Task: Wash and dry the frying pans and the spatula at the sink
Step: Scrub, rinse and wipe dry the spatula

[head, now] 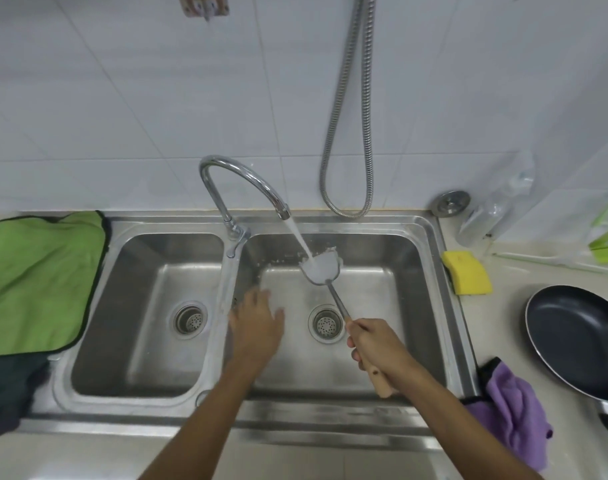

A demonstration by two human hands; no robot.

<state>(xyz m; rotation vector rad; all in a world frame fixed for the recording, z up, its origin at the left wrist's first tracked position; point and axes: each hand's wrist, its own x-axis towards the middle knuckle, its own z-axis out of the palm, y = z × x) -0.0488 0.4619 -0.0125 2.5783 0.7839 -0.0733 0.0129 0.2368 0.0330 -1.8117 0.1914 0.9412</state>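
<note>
Curled round the pale wooden handle, the right hand [375, 344] holds the steel spatula [321, 266], blade under the tap's stream [299, 237] at twelve o'clock of the right basin's drain [326, 323]; the left hand [257, 323] hovers empty, fingers spread, at nine o'clock. Water glancing off the froth-white blade could spray beyond the steel sink [330, 415], or the wet handle could slip.

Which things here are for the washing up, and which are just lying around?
For the job: spatula, held by the right hand under the running tap; frying pan; sink; yellow sponge; probably the purple cloth and green cloth, for drying.
Just lying about: metal hose, sink plug, plastic bag.
</note>
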